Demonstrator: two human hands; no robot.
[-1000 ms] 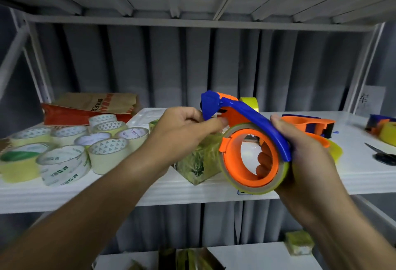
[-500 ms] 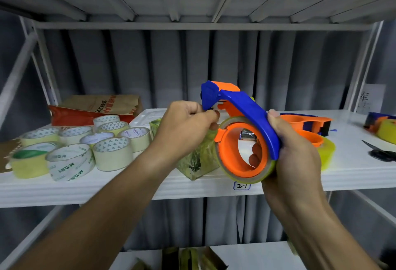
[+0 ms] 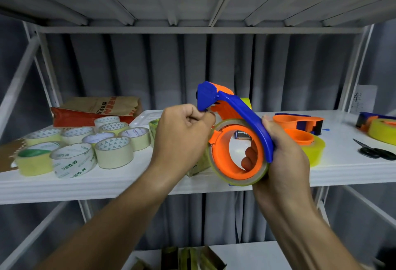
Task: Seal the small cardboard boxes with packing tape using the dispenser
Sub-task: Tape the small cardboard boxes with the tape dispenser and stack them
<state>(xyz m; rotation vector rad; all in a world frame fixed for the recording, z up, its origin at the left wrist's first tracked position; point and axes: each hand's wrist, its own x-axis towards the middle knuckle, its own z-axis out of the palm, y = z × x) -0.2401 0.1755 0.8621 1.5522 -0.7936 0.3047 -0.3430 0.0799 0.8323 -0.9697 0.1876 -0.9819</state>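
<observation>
- Right hand (image 3: 285,158) wrapped around the blue handle of the tape dispenser (image 3: 237,141), fingertips showing through the orange core; same grasp as half a second ago, dispenser held in front of the shelf (image 3: 107,186) edge and barely shifted.
- Left hand (image 3: 182,139) curled, thumb and forefinger pinched together just under the dispenser's blue head, at the top of the tape roll; cannot tell whether a tape end sits in the pinch. Knuckles turned slightly further up than before, fingertips closer to the blue head.
- Small box (image 3: 198,165) wrapped in glossy tape resting on the shelf behind the left wrist, mostly hidden, unmoved.
- Cluster of tape rolls (image 3: 113,151) on the shelf's left, red-and-brown paper bag (image 3: 96,111) behind them.
- Second orange dispenser (image 3: 300,124) right of the hands, scissors (image 3: 375,150) further right.
</observation>
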